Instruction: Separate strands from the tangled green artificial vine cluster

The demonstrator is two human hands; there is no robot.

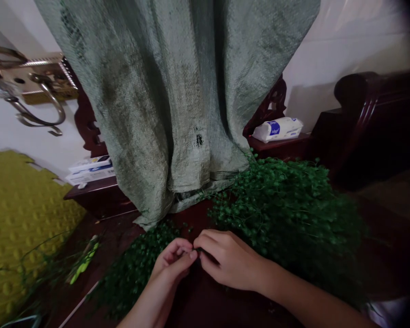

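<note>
Head view: the left hand (171,266) and right hand (230,259) meet, fingers (207,240) pinching a tiny dark-green stem (198,249) (mostly hidden), between a small leafy heap (133,273) and a larger leafy heap (287,209).

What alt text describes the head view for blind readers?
A person's left hand and right hand are close together above a dark red surface; a smaller plant heap lies left, a larger plant heap right, a woven sack behind.

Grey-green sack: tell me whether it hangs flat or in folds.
In folds: deep creases run down the sack, and its lower edge bunches beside the larger green heap.
</note>
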